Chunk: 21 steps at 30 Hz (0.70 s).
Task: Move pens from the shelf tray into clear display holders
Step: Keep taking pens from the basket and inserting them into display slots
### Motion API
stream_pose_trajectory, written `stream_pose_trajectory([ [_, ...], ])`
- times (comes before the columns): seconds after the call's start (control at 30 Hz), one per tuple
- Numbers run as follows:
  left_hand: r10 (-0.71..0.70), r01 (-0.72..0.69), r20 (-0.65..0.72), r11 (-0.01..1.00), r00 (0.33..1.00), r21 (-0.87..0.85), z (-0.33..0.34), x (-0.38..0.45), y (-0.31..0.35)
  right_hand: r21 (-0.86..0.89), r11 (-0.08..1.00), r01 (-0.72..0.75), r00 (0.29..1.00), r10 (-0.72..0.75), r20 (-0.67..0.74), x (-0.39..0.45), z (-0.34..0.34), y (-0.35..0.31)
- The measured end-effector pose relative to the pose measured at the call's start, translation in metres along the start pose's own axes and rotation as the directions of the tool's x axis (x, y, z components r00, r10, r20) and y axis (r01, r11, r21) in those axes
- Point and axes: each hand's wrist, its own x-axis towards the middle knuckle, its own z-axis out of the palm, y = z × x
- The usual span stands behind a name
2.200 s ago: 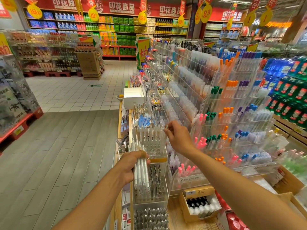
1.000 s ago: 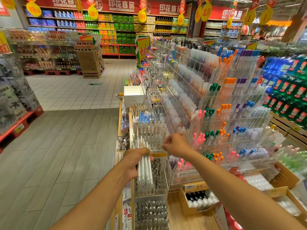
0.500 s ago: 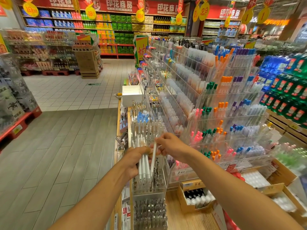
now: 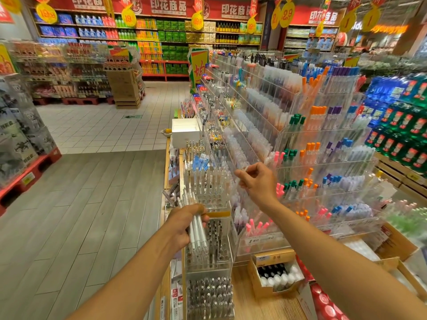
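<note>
The left hand [image 4: 184,224] grips a bundle of white pens [image 4: 196,229] in front of the clear display holder [image 4: 209,197], while the right hand [image 4: 257,181] pinches one clear pen [image 4: 240,175] just above that holder's filled rows.

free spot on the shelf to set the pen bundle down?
Bare wood shelf between the clear holder tower and the cardboard box. Everywhere above is packed with pens. Left hand grips the bundle; right hand pinches one pen.

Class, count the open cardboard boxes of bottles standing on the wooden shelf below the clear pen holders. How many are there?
1: the cardboard box of black-capped bottles stands on the wooden shelf, just right of the lowest clear pen holder. The right arm may hide others.
</note>
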Motion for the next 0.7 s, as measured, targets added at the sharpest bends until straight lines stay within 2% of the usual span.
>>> stream_pose_trajectory([
  [0.13, 0.004, -0.004, -0.011, 1.000, 1.000, 0.002, -0.002, 0.003, -0.001, -0.182, 0.982, 0.058, 0.998, -0.052, 0.040, -0.005, 0.013, 0.008],
  [0.23, 0.004, -0.004, -0.006, 1.000, 1.000, 0.001, -0.002, 0.003, -0.001, -0.187, 0.979, 0.083, 0.997, -0.083, 0.009, -0.001, 0.013, 0.010],
  [0.37, 0.006, -0.006, -0.007, 1.000, 1.000, 0.018, -0.005, 0.004, 0.000, -0.260, 0.962, 0.078, 0.989, -0.043, 0.138, -0.002, 0.015, 0.016],
  [0.5, 0.007, -0.006, -0.022, 1.000, 1.000, 0.023, -0.004, 0.006, -0.002, -0.243, 0.968, 0.061, 0.991, -0.030, 0.131, -0.003, 0.022, 0.022],
  [0.63, 0.010, -0.009, -0.038, 0.999, 0.999, 0.031, -0.001, 0.008, -0.004, -0.392, 0.901, 0.186, 0.975, -0.120, 0.188, -0.005, 0.032, 0.022],
  [0.7, 0.012, -0.010, -0.035, 0.999, 0.999, 0.032, 0.000, 0.009, -0.005, -0.393, 0.904, 0.165, 0.977, -0.096, 0.188, -0.004, 0.031, 0.022],
])
